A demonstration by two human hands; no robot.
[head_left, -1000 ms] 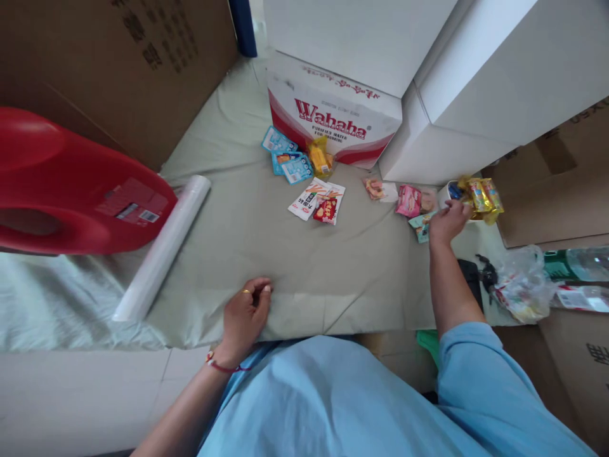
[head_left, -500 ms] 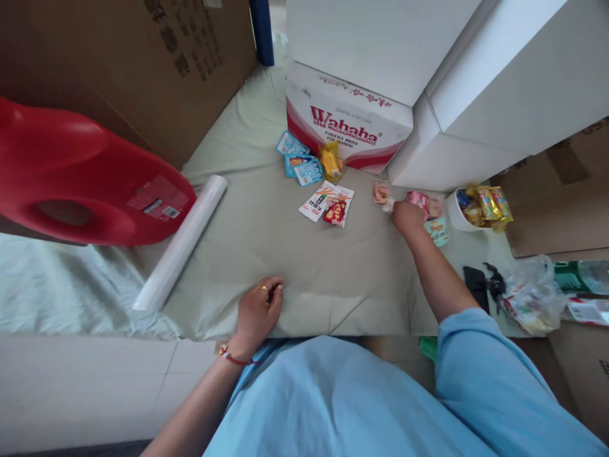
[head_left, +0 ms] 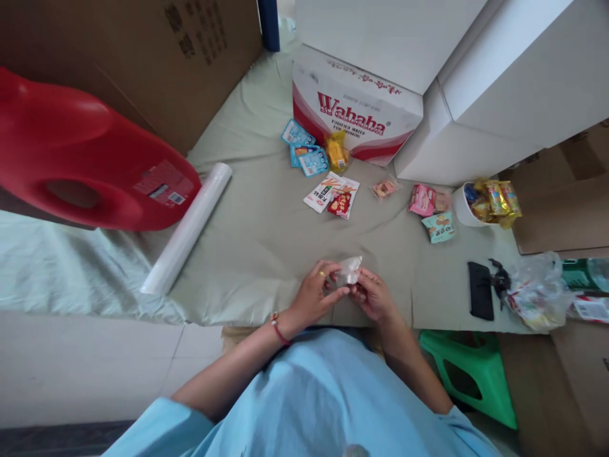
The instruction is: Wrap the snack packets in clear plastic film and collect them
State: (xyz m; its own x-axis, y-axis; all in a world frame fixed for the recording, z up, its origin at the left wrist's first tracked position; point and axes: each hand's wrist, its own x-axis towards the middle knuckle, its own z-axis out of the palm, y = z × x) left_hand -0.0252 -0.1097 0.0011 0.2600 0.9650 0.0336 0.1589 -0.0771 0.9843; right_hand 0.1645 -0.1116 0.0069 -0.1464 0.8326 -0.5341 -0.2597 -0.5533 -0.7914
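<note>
Near the table's front edge, both hands meet at a small shiny, see-through packet (head_left: 351, 271); what is inside it I cannot make out. My left hand (head_left: 316, 292) is closed on its left side, thumb and fingers curled round it. The fingertips of my right hand (head_left: 373, 295) pinch its lower right side. Beyond them lie white and red snack sachets (head_left: 332, 192) and a clear packet with pinkish content (head_left: 384, 188). Farther right are a pink snack packet (head_left: 422, 199) and a pale green one (head_left: 438, 227).
At the left a red jug (head_left: 109, 165) stands beside a white plastic roll (head_left: 188, 231). Blue sachets (head_left: 309, 158) and a yellow packet (head_left: 337, 152) lie before the Wahaha carton (head_left: 354, 108). A white tub (head_left: 466, 209) of snacks, a black phone (head_left: 480, 291) and a green stool (head_left: 476, 374) are right.
My right hand has come back from the snack packets at the right to the front. My left hand has moved right to meet it. Both now grip the small packet.
</note>
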